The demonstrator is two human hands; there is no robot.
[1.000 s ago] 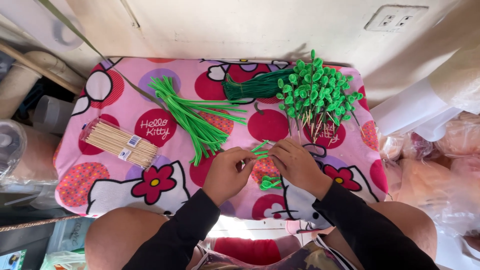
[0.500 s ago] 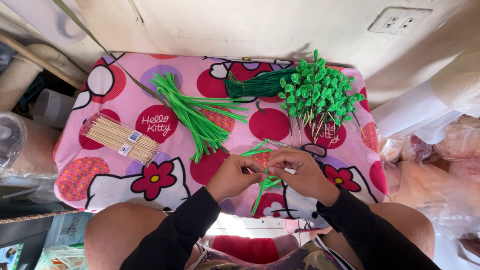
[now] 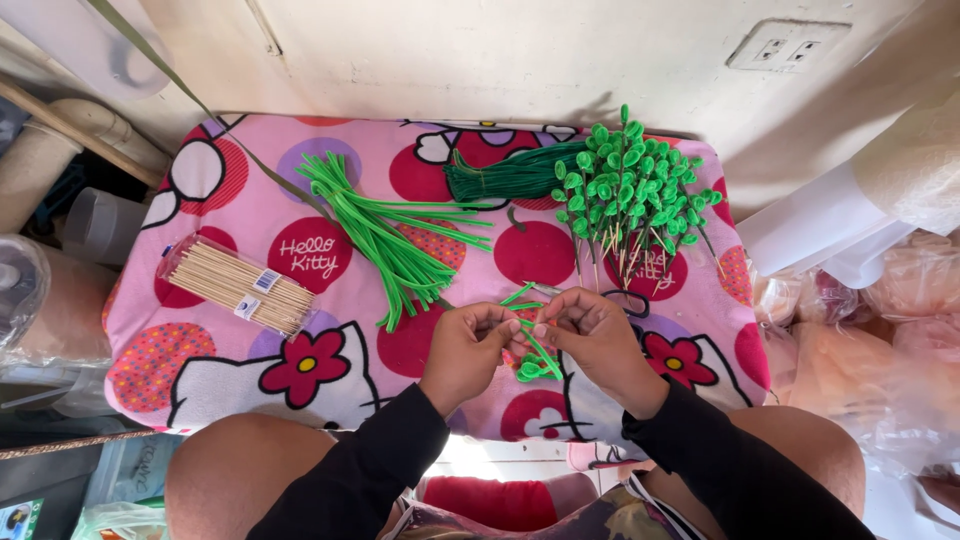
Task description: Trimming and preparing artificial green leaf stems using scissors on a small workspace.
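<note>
Green stem partly behind hands

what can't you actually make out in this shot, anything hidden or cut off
Head view, the only one:
- Where the green strip is pinched: hidden by the curled fingers of the left hand and right hand.
- Stick ends of the finished green picks: too small and tangled to count.
- Clear bag at the left edge: cut off, contents unclear.

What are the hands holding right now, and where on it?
Both the left hand and right hand pinch a light green pipe cleaner near its upper end; its lower part hangs free below the fingers.
</note>
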